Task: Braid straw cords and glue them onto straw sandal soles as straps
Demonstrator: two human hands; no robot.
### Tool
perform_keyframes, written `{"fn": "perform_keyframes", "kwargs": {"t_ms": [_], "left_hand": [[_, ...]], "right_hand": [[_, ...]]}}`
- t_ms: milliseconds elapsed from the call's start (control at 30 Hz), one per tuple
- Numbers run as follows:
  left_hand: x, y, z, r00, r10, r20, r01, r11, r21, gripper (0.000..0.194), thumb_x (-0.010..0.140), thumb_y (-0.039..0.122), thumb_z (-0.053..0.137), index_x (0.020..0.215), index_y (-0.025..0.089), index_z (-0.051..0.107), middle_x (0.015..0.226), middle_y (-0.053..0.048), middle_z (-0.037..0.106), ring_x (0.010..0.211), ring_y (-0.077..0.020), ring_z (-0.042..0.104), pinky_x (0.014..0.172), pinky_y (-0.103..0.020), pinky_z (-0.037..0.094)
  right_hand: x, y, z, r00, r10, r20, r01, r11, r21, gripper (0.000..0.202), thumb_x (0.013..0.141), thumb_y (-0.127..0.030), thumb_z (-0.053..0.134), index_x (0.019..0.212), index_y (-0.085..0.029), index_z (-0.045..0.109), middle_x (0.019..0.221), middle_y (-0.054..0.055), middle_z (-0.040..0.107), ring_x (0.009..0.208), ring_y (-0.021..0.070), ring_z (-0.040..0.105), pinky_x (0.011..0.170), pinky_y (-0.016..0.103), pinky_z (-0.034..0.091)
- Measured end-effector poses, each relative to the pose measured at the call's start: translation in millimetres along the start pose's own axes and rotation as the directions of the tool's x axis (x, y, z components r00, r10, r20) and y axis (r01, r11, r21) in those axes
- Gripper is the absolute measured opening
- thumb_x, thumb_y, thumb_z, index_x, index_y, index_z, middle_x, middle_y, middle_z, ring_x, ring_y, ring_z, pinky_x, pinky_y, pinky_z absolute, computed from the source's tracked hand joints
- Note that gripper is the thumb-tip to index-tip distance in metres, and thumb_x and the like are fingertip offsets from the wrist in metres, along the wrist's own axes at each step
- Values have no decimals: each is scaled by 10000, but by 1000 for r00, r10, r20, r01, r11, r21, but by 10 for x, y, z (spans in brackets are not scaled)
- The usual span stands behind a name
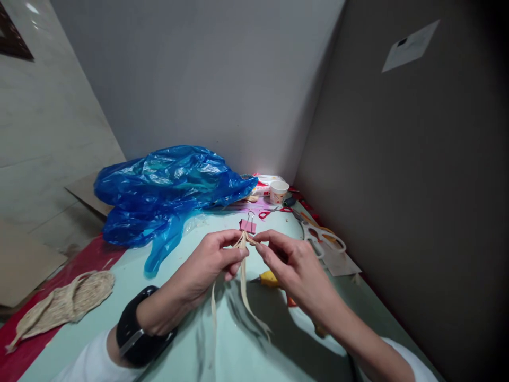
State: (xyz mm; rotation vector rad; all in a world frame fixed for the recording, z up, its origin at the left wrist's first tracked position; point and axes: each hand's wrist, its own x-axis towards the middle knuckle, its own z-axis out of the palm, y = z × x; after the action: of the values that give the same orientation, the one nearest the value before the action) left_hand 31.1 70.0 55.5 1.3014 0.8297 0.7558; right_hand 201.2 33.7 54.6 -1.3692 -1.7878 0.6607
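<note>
Pale flat strands (243, 276) hang from a pink binder clip (248, 226) at the middle of the table. My left hand (218, 257), with a black band on its wrist, pinches strands just below the clip. On the right, my right hand (292, 260) holds a strand end between thumb and index finger, close to the clip. Loose strand ends trail down over the table between my arms. Beneath my right hand lies a yellow-handled tool (269, 279) with a dark pointed tip, partly hidden.
A crumpled blue plastic bag (170, 185) fills the back left. A woven straw piece (67, 302) lies at the left edge. White-handled scissors (318, 233), red-handled scissors (275, 212) and a paper cup (279, 192) are at the back right, near the wall.
</note>
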Motion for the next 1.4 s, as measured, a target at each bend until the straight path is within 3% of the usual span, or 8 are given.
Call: {"fn": "perform_keyframes", "kwargs": {"t_ms": [167,400,600,733,800,900,1267,1400], "left_hand": [[47,-78,18,997,45,-66,-51,994,-95,183,841,287,614,834,112,665,646,-9,583,524,-88,505,492,-201,425],[45,-141,67,995,48,-92,-65,979,-195,146,825,256,636,796,121,684,714,-17,619,554,-96,563,471,-196,448],[2,-106,105,992,5,-127,-38,965,-261,129,800,244,678,846,126,696,743,-12,633,555,-87,566,486,-193,453],[14,-89,85,991,25,-130,-54,973,-226,148,807,234,653,874,111,699,849,-48,682,482,-71,560,439,-191,426],[29,-84,83,996,42,-85,-56,984,-169,178,819,250,635,905,108,699,884,-59,695,480,-78,585,469,-201,439],[28,-69,94,998,57,-2,-57,998,-42,207,829,237,602,964,112,696,887,-49,697,497,-87,611,550,-219,469],[-45,-4,48,997,63,-46,-38,908,418,301,890,291,483,1074,163,684,751,2,641,384,-83,501,405,-226,385],[-31,18,3,977,209,-27,-157,806,571,208,845,186,545,909,200,742,830,-7,702,777,-158,647,728,-256,466]], "right_hand": [[-91,-12,110,985,-175,1,173,971,-168,191,962,-247,432,966,-191,614,685,-1,615,537,125,500,550,235,357],[-168,-29,235,991,-122,62,130,980,-152,183,992,-271,366,1039,-202,529,728,5,661,539,139,563,539,244,355],[-171,-58,206,961,-272,57,266,842,-470,215,959,-282,431,960,-182,622,811,75,667,714,221,594,627,321,362],[-62,-47,54,976,-187,-112,160,963,-215,208,948,-323,478,942,-175,626,930,85,647,883,222,584,771,336,413],[-2,4,23,999,-50,0,50,997,55,215,955,-355,479,1003,-178,590,1003,74,646,938,204,596,801,308,436],[42,85,52,967,9,256,-86,952,292,224,964,-378,462,1037,-183,542,926,36,645,826,167,606,725,271,455],[15,45,43,984,7,179,-24,995,95,250,984,-356,401,913,-182,566,830,18,607,747,161,521,684,285,366],[35,75,54,983,9,181,-45,980,195,329,977,-380,393,805,-170,580,729,-3,521,673,136,440,612,263,324]]}}
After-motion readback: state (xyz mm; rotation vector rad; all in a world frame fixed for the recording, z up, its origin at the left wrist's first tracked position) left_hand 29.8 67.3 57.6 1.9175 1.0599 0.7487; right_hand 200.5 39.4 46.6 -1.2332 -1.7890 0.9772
